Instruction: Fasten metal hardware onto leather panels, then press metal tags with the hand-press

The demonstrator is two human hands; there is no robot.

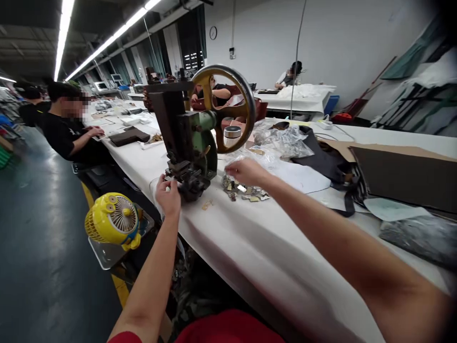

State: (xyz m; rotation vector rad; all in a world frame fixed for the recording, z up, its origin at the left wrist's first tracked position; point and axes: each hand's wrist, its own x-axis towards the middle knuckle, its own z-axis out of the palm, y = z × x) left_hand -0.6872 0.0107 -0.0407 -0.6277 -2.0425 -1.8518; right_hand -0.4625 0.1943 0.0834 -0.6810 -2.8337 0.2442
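A hand-wheel press, dark metal and green with a large yellow-spoked wheel, stands on the white-covered table. At the left side of its base is my left hand, fingers curled closed; a small pale spot shows between them, too small to name. My right hand hovers over or touches a pile of small shiny metal pieces right of the press. Its thumb and fingertips are pinched together, and whatever they hold cannot be made out. Thin tan scraps lie before the press.
A yellow fan sits on a stool at the left. Behind the pile are a lidded cup, clear plastic bags and dark material. A dark board lies at the right. Co-workers sit along the tables, one at the left.
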